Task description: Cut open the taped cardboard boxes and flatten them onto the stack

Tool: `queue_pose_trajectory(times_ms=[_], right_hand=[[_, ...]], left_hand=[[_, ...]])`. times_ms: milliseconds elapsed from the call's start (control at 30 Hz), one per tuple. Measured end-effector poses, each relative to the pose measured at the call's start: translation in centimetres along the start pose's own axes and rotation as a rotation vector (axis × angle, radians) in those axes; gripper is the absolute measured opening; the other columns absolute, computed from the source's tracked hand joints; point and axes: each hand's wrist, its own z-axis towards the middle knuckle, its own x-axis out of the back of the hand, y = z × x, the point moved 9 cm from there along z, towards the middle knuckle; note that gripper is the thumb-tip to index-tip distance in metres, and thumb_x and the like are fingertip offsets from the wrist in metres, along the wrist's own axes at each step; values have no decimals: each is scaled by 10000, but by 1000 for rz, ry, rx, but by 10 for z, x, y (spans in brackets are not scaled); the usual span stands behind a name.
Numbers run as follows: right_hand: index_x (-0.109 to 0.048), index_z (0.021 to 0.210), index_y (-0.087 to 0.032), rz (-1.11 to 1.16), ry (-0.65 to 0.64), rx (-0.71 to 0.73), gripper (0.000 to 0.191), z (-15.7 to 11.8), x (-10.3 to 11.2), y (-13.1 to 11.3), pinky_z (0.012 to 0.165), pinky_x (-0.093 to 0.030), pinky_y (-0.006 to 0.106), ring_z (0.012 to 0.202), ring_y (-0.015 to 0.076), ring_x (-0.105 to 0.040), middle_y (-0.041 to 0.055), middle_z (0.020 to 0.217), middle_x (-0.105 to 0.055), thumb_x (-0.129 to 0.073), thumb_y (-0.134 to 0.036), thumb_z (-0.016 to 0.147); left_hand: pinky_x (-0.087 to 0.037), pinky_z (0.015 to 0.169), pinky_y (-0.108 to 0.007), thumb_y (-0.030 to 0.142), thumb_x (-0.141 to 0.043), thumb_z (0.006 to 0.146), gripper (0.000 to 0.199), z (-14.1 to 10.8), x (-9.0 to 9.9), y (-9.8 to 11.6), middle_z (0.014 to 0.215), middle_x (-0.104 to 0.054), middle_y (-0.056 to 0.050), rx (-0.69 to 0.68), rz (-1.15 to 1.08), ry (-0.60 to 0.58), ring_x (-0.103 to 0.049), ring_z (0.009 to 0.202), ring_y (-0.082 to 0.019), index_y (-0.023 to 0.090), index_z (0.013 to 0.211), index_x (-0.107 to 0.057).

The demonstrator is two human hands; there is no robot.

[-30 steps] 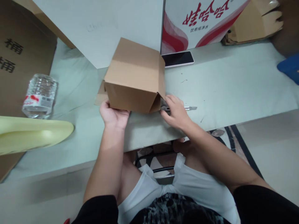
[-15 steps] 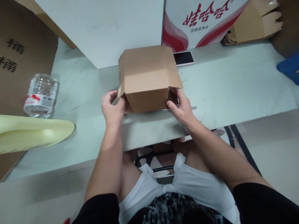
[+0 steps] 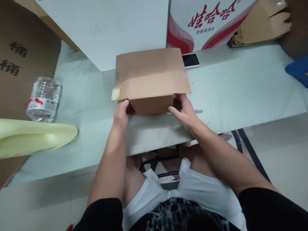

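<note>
A small brown cardboard box [image 3: 149, 75] sits on the covered table in front of me, its top panel lying flat with side edges jutting past the walls. At its front left corner my left hand [image 3: 121, 115] is closed on the box; the thumb shows, while the other fingers are hidden under the overhanging panel. My right hand [image 3: 184, 110] grips the front right corner, thumb against the front face and fingertips out of sight under the panel. A pale torn patch [image 3: 116, 93] marks the panel's left corner. Beneath the box's right front edge a thin flat strip [image 3: 198, 111] sticks out.
Behind the box stand a large white box [image 3: 108, 32] and a red-and-white printed carton [image 3: 204, 25]. A phone [image 3: 191, 60] lies beside the box. Leftward are a clear water bottle [image 3: 44, 99], a yellow curved object [image 3: 38, 136] and a big carton [image 3: 21, 70]. Folded cardboard [image 3: 260, 25] lies back right.
The top panel's side flaps, bent downward before, now stick out flat to both sides. My left hand has moved right, from the left flap to beneath it at the corner.
</note>
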Motion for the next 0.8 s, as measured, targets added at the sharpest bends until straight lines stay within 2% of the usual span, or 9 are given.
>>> queue_pose_trajectory(times_ms=[100, 200, 267, 367, 500, 567, 700, 800], right_hand=[[-490, 1294, -213, 35, 108, -93, 541, 0, 11, 10, 986, -523, 524, 1050, 293, -640, 136, 1154, -661, -615, -537, 879], [-406, 1335, -218, 103, 225, -133, 667, -1, 20, 16, 926, -546, 489, 1030, 270, -629, 109, 1122, -623, -668, -562, 827], [-375, 1320, -235, 178, 271, -146, 680, -2, 22, 18, 863, -558, 446, 985, 240, -628, 91, 1121, -616, -676, -585, 821], [-422, 1185, -256, 283, 324, -146, 584, -4, 27, 17, 774, -545, 377, 901, 201, -618, 62, 1066, -623, -651, -663, 834], [-489, 951, -251, 446, 371, -128, 568, -5, 38, 13, 763, -531, 349, 866, 194, -620, 42, 931, -621, -549, -805, 844], [-509, 889, -247, 505, 384, -186, 584, -6, 40, 20, 746, -523, 345, 832, 193, -612, 33, 873, -601, -503, -830, 859], [-479, 822, -249, 546, 414, -304, 573, -8, 38, 38, 683, -489, 330, 736, 183, -551, 15, 775, -513, -449, -817, 894], [-483, 874, -254, 515, 388, -292, 547, -5, 34, 40, 699, -498, 336, 769, 198, -561, 31, 820, -529, -394, -792, 917]], left_hand=[[-541, 1047, -377, 499, -744, 782, 273, 0, -3, 20, 853, -707, -50, -119, 108, -35, -685, 1076, -267, 231, 777, -689], [-553, 963, -340, 542, -811, 743, 348, 0, 2, 27, 846, -687, -38, -139, 154, 9, -686, 966, -228, 225, 815, -685], [-556, 921, -312, 562, -841, 721, 407, -1, 3, 29, 916, -706, -45, -148, 164, 29, -686, 960, -211, 223, 895, -699], [-566, 869, -288, 553, -881, 681, 480, -3, 5, 30, 1020, -738, -62, -146, 178, 47, -692, 972, -206, 219, 987, -725], [-567, 798, -287, 556, -888, 670, 450, -4, 5, 31, 902, -753, -44, -124, 126, 28, -698, 851, -195, 210, 922, -750], [-557, 755, -287, 556, -857, 696, 413, -5, 4, 32, 844, -744, -41, -121, 43, -6, -695, 801, -192, 209, 898, -762], [-538, 640, -335, 615, -639, 787, 421, -8, 7, 30, 731, -706, -76, -106, -67, -62, -699, 750, -242, 209, 768, -750], [-575, 730, -381, 541, -616, 798, 343, -4, 15, 24, 743, -701, -80, -71, -68, -39, -712, 847, -278, 227, 703, -717]])
